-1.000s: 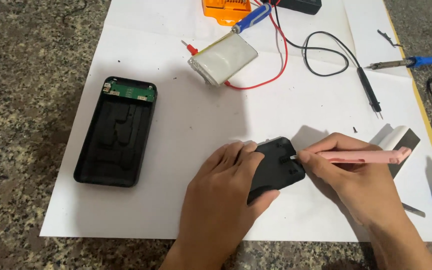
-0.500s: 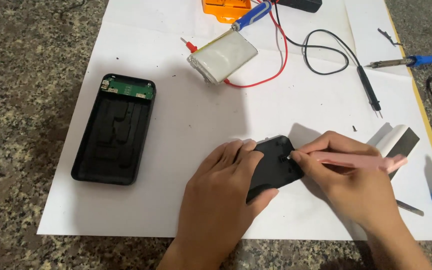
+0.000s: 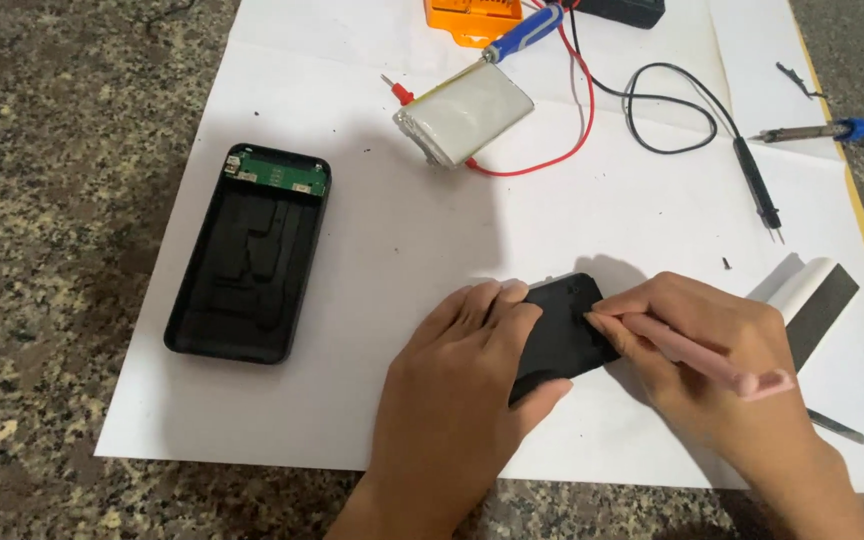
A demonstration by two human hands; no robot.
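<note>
A speckled grey stone worktop (image 3: 42, 200) carries a large white sheet of paper (image 3: 372, 300) on which everything lies. At the left of the sheet rests an opened black rectangular plastic case (image 3: 249, 255), lying flat with a small green circuit board (image 3: 282, 175) at its far end. Farther back lies a silver pouch-shaped battery cell (image 3: 465, 113) with red wires (image 3: 562, 140), and beyond it an orange plastic tray (image 3: 474, 18) and a blue-handled screwdriver (image 3: 524, 32). A black probe with a coiled black lead (image 3: 757, 190) lies to the right, a blue-handled soldering tool (image 3: 832, 130) near the sheet's right edge, and a white-and-black flat strip (image 3: 817, 295) just beside the right hand. Near the front edge of the sheet, well apart from the open case, lies a small black plastic cover piece (image 3: 562, 325). The left hand (image 3: 462, 400) presses down on it, fingers over its left side and thumb along its near edge, clasping it against the paper. The right hand (image 3: 722, 370) is closed around a slim pink rod-shaped tool (image 3: 702, 358), whose tip meets the cover's right edge. Both hands hide much of the cover.
</note>
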